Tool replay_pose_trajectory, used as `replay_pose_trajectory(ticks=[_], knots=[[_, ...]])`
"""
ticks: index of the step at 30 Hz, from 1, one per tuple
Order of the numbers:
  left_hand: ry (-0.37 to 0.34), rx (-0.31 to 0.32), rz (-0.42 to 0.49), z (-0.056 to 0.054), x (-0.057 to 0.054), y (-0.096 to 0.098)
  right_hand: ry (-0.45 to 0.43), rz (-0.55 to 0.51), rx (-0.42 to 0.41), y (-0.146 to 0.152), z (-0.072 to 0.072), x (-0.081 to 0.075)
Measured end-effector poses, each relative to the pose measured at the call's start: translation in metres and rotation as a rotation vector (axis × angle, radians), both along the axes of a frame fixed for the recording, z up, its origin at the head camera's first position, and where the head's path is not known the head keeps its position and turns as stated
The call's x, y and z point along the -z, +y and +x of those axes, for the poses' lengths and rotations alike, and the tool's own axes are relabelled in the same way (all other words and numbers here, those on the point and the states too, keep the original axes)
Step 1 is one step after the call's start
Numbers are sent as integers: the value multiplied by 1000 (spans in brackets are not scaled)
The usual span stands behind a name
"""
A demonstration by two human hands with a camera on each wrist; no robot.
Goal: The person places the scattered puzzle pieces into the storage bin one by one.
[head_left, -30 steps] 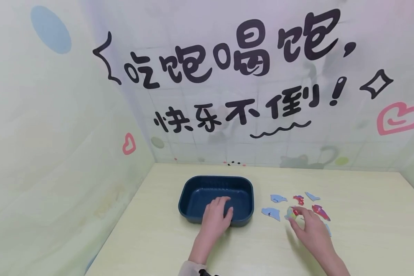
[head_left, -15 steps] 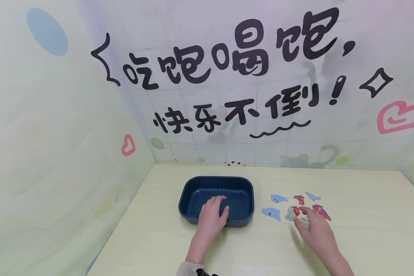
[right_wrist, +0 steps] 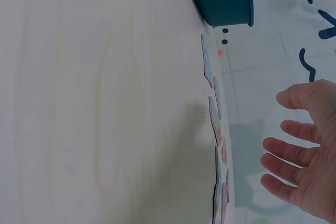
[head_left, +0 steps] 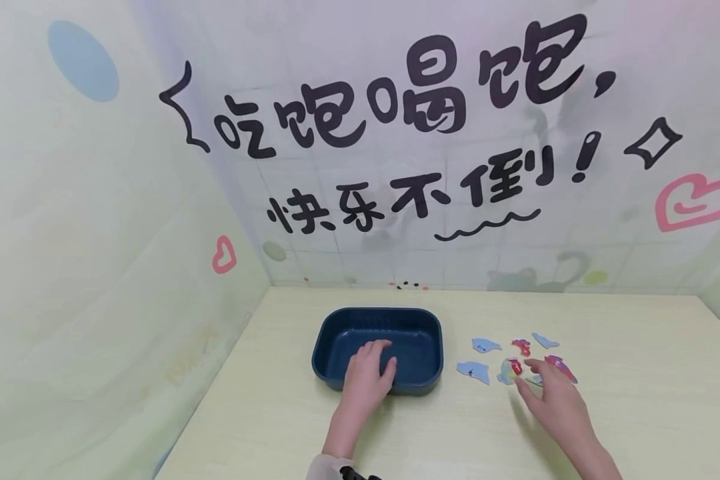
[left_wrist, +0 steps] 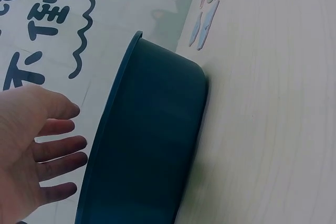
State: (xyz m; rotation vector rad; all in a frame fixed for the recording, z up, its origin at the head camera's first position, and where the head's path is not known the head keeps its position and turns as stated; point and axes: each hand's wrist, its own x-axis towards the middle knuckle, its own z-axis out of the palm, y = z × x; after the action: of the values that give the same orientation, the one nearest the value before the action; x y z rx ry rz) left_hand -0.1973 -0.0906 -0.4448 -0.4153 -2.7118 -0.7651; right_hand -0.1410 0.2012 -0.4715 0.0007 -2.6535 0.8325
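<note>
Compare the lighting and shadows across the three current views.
Head view: bright, the coloured pieces read clearly; left wrist view: dimmer, the tray looking dark; right wrist view: also dim, with a broad soft shadow on the table.

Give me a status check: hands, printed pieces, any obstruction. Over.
Left hand empty, at blue tray near rim. Right hand empty, above printed pieces. Pieces flat on table, right of tray. No obstruction visible.

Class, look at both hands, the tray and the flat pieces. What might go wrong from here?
The pieces lie thin and flat on the table, so lifting one might prove fiddly.
They lie close together, so the right hand could nudge neighbours.
The left hand is close to the tray, so a bump might shift it.
</note>
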Motion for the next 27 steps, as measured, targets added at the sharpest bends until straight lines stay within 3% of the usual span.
replay_pose_trajectory(ticks=[27], knots=[[-29, -92, 69, -11, 6, -23, -56, -1, 10, 16, -2, 8]])
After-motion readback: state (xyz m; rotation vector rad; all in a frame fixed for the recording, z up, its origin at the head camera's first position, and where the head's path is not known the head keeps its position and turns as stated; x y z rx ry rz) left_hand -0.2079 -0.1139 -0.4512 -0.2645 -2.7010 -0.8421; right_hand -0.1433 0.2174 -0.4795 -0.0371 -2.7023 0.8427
